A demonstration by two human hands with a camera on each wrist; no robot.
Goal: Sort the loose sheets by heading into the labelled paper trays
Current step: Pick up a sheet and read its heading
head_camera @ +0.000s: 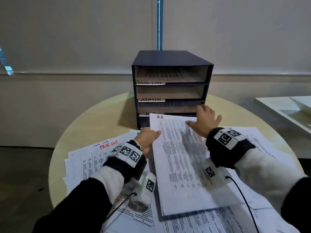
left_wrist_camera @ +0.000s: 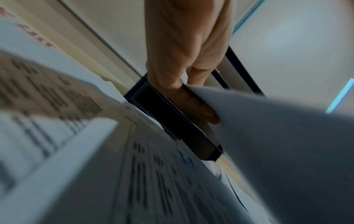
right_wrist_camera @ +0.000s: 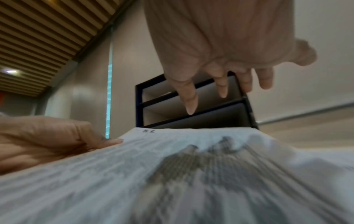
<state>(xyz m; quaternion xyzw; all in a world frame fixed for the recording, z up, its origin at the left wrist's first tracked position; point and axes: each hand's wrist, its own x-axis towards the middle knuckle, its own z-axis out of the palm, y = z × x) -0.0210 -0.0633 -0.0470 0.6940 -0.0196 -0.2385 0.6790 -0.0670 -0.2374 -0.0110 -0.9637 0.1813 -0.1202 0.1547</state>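
Note:
A printed sheet headed "HR" [head_camera: 178,158] is lifted above the paper pile, its top edge at the dark blue tray unit [head_camera: 171,58]. My left hand [head_camera: 155,134] pinches the sheet's left edge, thumb on top. In the left wrist view the fingers [left_wrist_camera: 199,106] lie under the sheet [left_wrist_camera: 277,136]. My right hand [head_camera: 202,119] hovers over the top right corner with fingers spread and straight. Its fingers [right_wrist_camera: 191,98] stand before the tray unit [right_wrist_camera: 191,122] and above the sheet [right_wrist_camera: 191,166]. The shelves are labelled TASK LIST, ADMIN and HR; the lowest label is hidden.
Several loose sheets [head_camera: 90,162] cover the near half of the round wooden table [head_camera: 107,111], one with a red "TASK LIST" heading. A white table [head_camera: 286,110] stands to the right. A wall runs behind the tray unit.

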